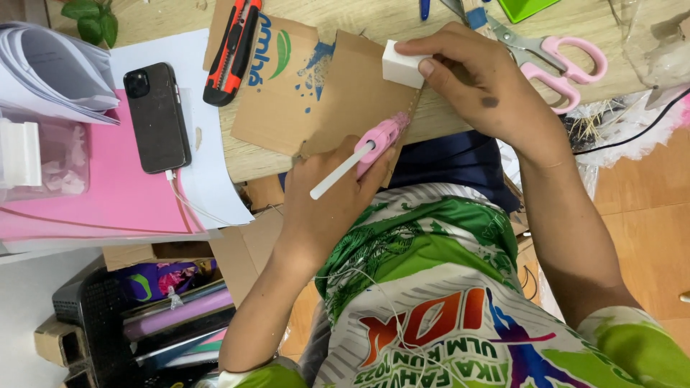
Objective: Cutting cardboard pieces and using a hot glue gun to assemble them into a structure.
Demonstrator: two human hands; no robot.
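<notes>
My left hand [327, 197] grips a small pink glue gun [379, 138] with a white glue stick [336, 176] poking out of its back. Its nozzle points at the edge of a brown cardboard piece [345, 100] on the wooden table [445, 118]. My right hand [478, 79] pinches a white foam block [399, 66] and presses it against the top right edge of that cardboard, just above the nozzle.
Left of the cardboard lie an orange-black utility knife [231, 50] and a black phone [157, 118] with a cable, resting on white and pink paper [108, 201]. Pink-handled scissors [560, 61] lie right of my right hand. Boxes and rolls [144, 309] are stacked at lower left.
</notes>
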